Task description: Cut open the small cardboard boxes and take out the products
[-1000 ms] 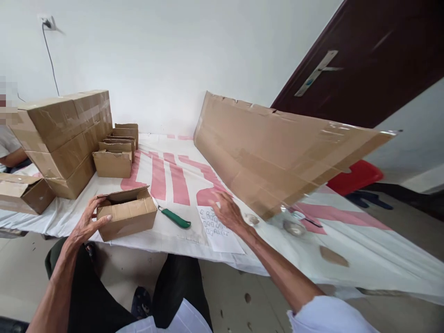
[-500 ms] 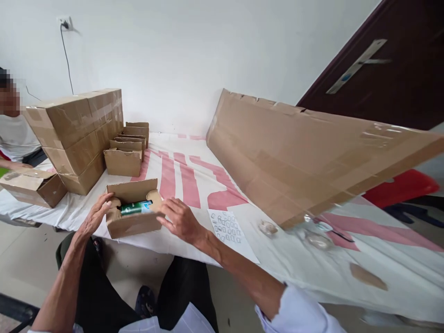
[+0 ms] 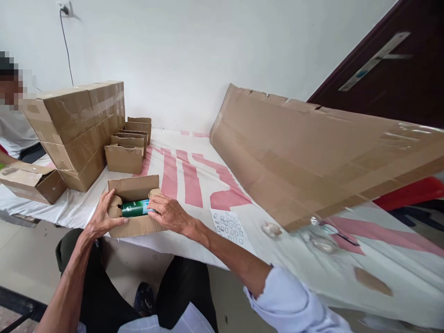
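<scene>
Since the earlier frame, the right hand (image 3: 171, 213) has moved to the blue end of the green package (image 3: 132, 209) inside the open carton (image 3: 138, 226), near left on the surface (image 3: 194, 222); its grip's closure cannot be told. The left hand (image 3: 100, 219), clamped on the carton's left end, apparently steadies it.

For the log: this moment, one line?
left grip: on box | right grip: at green item | item: inside | box: open
</scene>
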The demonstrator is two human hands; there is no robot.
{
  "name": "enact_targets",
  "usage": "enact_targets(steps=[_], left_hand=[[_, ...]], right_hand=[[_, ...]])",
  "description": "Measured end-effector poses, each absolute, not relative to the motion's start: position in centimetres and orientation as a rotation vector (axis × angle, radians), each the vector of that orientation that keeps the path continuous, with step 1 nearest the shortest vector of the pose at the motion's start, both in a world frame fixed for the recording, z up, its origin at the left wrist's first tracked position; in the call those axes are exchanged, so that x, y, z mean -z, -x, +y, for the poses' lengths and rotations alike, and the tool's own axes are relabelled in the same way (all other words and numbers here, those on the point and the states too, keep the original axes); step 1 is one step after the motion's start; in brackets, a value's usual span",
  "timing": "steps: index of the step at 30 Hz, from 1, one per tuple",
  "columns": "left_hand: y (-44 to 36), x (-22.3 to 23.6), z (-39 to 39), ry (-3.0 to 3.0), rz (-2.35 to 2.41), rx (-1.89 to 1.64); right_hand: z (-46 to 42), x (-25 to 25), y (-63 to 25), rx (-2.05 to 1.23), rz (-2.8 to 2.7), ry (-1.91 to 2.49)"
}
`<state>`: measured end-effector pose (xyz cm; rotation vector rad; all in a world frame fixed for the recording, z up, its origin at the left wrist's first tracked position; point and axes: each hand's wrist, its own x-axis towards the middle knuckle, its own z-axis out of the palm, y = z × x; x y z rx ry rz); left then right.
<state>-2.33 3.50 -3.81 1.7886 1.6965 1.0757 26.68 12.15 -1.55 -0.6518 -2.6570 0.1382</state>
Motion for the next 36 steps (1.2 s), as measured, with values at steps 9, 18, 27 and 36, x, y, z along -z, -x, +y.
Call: enact_targets(steps=[9, 18, 27, 36], left_hand=[[2.4, 4.2, 3.3, -1.830, 1.631, -1.099], [2.8, 4.6, 2.3, -1.790, 1.490, -1.121], [2.8, 4.7, 2.7, -1.650, 1.452, -1.208], [2.2, 4.0, 3.3, -1.627, 1.334, -1.203]], right_hand=[[15.4, -1.5, -20.6, -0.078, -3.234, 0.803], [15.5, -0.1, -19.4, -0.134, -3.261, 0.752], [15.2, -0.8, -22.4, -0.483, -2.971, 0.718], [16.2, -2.8, -25.1, -1.182, -2.159, 0.527]])
